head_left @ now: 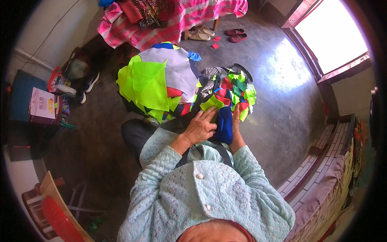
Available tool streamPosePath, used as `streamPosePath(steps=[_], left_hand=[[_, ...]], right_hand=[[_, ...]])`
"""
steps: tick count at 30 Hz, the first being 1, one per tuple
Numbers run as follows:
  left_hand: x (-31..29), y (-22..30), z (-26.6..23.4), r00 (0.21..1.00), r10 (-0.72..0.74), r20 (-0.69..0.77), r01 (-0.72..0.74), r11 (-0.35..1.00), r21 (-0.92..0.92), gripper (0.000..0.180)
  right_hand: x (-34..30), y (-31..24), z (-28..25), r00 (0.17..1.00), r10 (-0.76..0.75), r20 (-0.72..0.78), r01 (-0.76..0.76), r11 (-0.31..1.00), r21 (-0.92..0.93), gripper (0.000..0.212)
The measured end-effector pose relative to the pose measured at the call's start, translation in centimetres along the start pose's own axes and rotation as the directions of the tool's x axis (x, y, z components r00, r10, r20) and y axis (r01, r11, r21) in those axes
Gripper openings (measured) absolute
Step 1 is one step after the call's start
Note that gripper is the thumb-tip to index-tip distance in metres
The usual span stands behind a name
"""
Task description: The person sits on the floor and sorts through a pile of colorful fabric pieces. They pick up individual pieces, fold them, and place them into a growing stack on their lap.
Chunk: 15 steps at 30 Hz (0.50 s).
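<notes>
In front of my lap, my left hand (200, 128) has its fingers pressed together on a small yellow-green cloth piece (212, 103). A dark blue cloth (224, 126) lies between my two hands. My right hand (237, 131) holds that blue cloth by its right side, fingers pointing away from me; part of the grip is hidden. Just beyond my hands sits a heap of small cloth scraps (249, 94) in yellow-green, red, green and blue. To its left rises a large pile of cut fabric, with yellow-green sheets (149, 82) and grey sheets (181, 66) on top.
At the far side stands a bed or table with a pink checked cover (177, 22). Beige shoes (200, 34) and dark red shoes (236, 35) lie near it. A wooden chair (52, 209) is at lower left. A bright doorway (332, 32) opens at right.
</notes>
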<state>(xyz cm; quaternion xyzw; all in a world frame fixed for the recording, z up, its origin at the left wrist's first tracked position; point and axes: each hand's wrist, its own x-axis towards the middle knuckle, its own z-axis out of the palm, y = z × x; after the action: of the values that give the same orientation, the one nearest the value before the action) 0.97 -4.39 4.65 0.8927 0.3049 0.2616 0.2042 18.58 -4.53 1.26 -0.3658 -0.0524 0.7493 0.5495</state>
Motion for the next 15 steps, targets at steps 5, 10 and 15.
streamPosePath(steps=[5,10,15], left_hand=[[-0.3,-0.2,0.5,0.997,0.053,0.064,-0.058,0.996,0.069,0.012],[-0.3,0.3,0.1,0.999,0.035,-0.024,-0.036,0.998,-0.060,0.011],[-0.6,0.3,-1.9,0.970,-0.239,0.044,0.180,0.585,-0.790,0.012]], right_hand=[[-1.2,-0.1,1.7,0.999,0.028,0.019,-0.024,0.983,-0.183,0.044],[0.2,0.2,-0.7,0.992,-0.091,0.086,0.110,0.962,-0.251,0.035],[0.8,0.9,-3.2,0.991,0.111,0.079,-0.119,0.988,0.101,0.039]])
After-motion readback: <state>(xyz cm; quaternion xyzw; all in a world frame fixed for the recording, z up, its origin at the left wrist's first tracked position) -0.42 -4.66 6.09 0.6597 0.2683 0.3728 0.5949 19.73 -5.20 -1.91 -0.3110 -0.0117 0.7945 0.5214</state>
